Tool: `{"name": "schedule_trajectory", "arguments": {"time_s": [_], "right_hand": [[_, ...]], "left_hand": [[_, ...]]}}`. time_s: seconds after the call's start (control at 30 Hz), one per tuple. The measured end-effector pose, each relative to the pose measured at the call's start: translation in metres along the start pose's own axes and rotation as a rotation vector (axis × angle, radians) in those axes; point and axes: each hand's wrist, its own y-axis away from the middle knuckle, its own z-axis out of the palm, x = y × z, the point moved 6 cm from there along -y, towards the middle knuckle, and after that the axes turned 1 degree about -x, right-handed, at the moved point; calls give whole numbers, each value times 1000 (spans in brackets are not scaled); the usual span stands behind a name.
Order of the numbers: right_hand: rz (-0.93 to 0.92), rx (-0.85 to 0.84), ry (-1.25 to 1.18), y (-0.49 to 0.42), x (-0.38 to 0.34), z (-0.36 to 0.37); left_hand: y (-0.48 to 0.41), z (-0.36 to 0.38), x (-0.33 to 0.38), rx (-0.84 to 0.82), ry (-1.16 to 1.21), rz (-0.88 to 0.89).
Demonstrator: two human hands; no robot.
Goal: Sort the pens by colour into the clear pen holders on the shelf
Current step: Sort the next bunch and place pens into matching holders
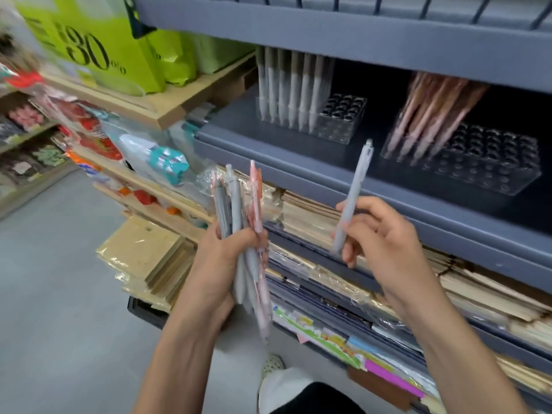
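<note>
My left hand [222, 264] grips a bundle of grey and pink pens [239, 210], held upright in front of the lower shelves. My right hand [385, 243] pinches a single grey pen [352, 198], tip down and clip end up, just below the grey shelf [298, 171]. On that shelf stand two clear pen holders. The left holder [337, 124] carries several grey pens [292, 88] in its left rows. The right holder [493, 162] carries several pink pens [433, 115] leaning at its left end.
Another grey shelf board [328, 31] hangs low over the holders. Below my hands lie stacks of wrapped paper and notebooks [343, 309]. Wooden shelves with packaged goods and green bags [104, 55] stand to the left. Grey floor [59, 294] spreads at the lower left.
</note>
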Motion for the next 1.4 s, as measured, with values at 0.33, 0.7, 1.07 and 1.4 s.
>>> {"name": "schedule_trajectory", "arguments": {"time_s": [0.33,0.7,1.07,1.4], "right_hand": [[-70,218,83,-31,-19,26],[-29,470,215,-36,-31,35],[-282,730,234,-101,-83,18],[-311,816,659,-158,-90,-4]], "left_hand": [[-61,-19,20,-165,-25,-138],[-100,-19,29,-272,21,-213],[-115,-41,50,-289,9,-251],[-126,-52,58,-248,-22,-215]]}}
